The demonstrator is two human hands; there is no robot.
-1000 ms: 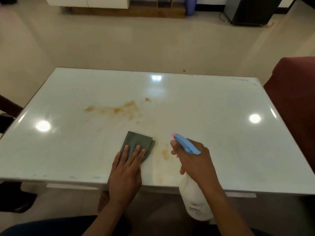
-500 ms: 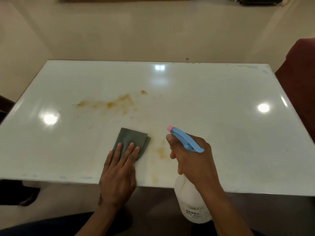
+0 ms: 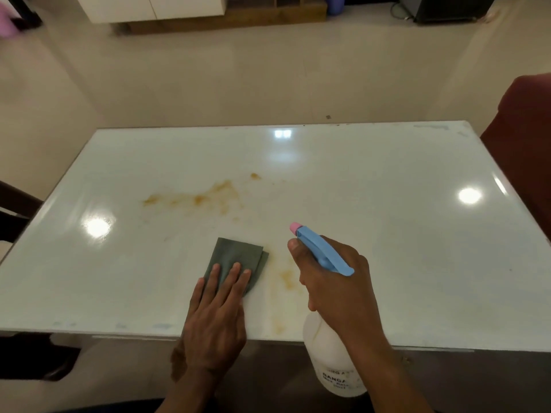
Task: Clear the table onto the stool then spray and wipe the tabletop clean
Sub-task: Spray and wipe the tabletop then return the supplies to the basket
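Left hand [image 3: 216, 317], lower centre: flat, fingers straight, pressing cloth [image 3: 235, 257] on desk [image 3: 387, 204]. Right hand [image 3: 334, 287]: clenched round spray bottle [image 3: 331, 362], nozzle forward.

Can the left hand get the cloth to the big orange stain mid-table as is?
Probably yes: the left hand lies flat on the cloth, and only bare tabletop lies between it and the stain.

A glossy beige tiled floor [image 3: 268, 70] stretches to the far side, where a white cabinet [image 3: 155, 7] stands on a wooden base [image 3: 226, 20]. A dark appliance [image 3: 453, 7] sits far right, a maroon chair [image 3: 524, 162] at the right edge, and dark furniture [image 3: 15, 204] at the left. Ceiling lights reflect as bright spots.
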